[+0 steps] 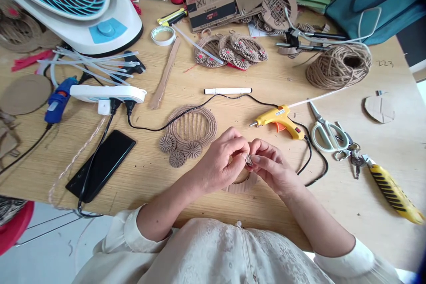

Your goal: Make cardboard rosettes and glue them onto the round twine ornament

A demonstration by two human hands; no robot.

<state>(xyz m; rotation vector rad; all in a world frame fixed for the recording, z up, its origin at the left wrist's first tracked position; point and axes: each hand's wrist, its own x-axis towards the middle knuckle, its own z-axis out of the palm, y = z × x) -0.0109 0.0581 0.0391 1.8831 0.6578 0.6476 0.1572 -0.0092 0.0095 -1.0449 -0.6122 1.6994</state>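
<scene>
My left hand (228, 159) and my right hand (273, 164) meet above the front of the table, fingertips pinched together. Between them is a small brownish piece of cardboard (249, 160), mostly hidden by the fingers. Below the hands lies a ring of corrugated cardboard (244, 185), partly covered by them. To the left, a twine-wrapped ring (211, 126) with strands across its opening rests flat. Three pleated cardboard rosettes (177, 158) sit at its lower left edge. A yellow glue gun (278, 117) lies just beyond my right hand, its nozzle pointing left.
Scissors (328, 133), keys (356, 159) and a yellow utility knife (394, 191) lie at right. A twine ball (339, 66) and finished rosette rings (233, 51) are farther back. Left are a phone (101, 166), power strip (108, 93), blue glue gun (60, 100) and fan (116, 13). A black cord crosses the middle.
</scene>
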